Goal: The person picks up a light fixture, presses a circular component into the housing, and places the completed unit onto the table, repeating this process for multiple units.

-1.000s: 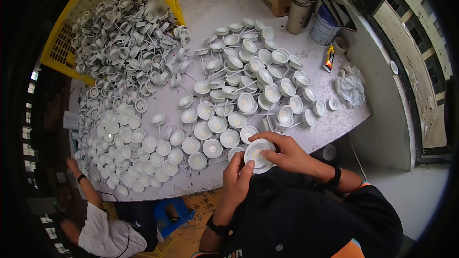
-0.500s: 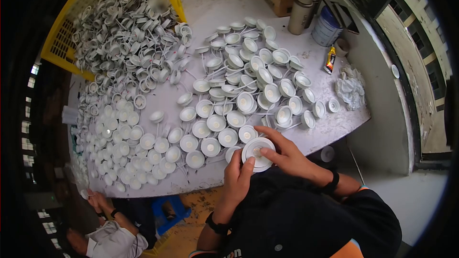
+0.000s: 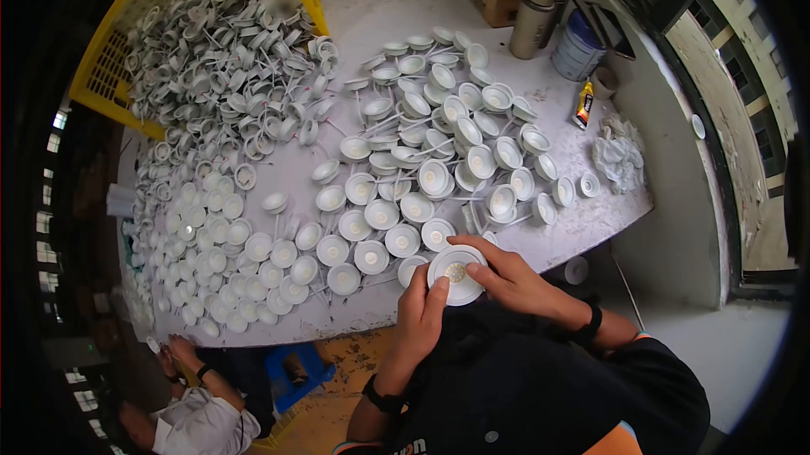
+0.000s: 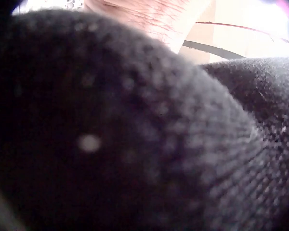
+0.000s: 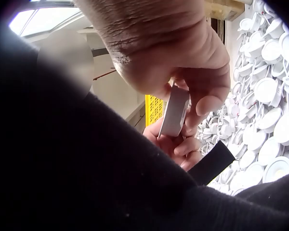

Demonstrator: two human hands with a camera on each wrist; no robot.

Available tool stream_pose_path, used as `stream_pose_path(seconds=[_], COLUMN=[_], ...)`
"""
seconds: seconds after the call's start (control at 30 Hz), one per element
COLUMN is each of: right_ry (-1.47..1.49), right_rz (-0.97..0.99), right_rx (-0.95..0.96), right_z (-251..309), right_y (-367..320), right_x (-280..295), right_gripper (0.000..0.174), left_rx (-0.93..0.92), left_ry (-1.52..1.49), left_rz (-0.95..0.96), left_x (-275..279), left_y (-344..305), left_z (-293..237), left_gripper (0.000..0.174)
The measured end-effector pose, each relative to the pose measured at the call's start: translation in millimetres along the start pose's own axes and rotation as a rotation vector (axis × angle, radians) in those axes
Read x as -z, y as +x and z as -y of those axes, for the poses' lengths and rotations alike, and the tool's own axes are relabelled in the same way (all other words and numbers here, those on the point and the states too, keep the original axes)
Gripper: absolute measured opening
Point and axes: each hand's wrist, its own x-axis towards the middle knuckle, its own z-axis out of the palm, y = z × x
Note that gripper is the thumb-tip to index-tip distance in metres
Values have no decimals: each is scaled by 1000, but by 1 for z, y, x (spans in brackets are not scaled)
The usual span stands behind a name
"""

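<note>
A round white LED downlight (image 3: pixel 456 273) with a ring of small chips at its centre is held between both hands in front of the chest. My left hand (image 3: pixel 418 312) grips its left rim, thumb on the face. From the right, my right hand (image 3: pixel 516 285) pinches the rim, its thumb lying over the face and a finger along the top edge. Seen from the right wrist, the downlight (image 5: pixel 173 113) stands side-on between the fingers of both hands. Dark cloth (image 4: pixel 135 125) covers most of the left wrist view. Many similar downlights (image 3: pixel 371 258) lie nearest the hands.
Heaped housings with leads fill a yellow crate (image 3: pixel 101 75) at the back left and spill onto the table (image 3: pixel 363 0). Metal flasks (image 3: pixel 531 21), a blue-and-white tub (image 3: pixel 576 46), a glue tube (image 3: pixel 584 105) and crumpled plastic (image 3: pixel 620 156) line the right. Another person (image 3: pixel 198 417) works lower left.
The downlight's face has tilted slightly, and my right thumb has shifted on it. At lower left the other person's arm has drawn back from the table, hands now together on a small white piece.
</note>
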Motion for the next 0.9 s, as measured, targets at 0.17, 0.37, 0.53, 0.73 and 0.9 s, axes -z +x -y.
stream_pose_path(seconds=[0.17, 0.37, 0.53, 0.73, 0.9], right_ry=[-47, -40, 5, 15, -129], right_rz=[-79, -61, -9, -15, -130], right_rx=[19, 64, -9, 38, 50], right_z=[-15, -10, -1, -5, -3], right_y=[4, 0, -2, -2, -3], right_x=[-3, -2, 0, -3, -6], right_gripper=[36, 37, 38, 39, 38], left_rx=[-16, -68, -57, -45, -135], left_ry=[98, 140, 102, 204, 100], left_rz=[34, 34, 2, -54, -64], left_x=[-6, -6, -6, -9, -10], left_y=[-1, -1, 1, -2, -2], left_z=[-10, -7, -6, -7, -12], left_gripper=[32, 32, 31, 31, 26])
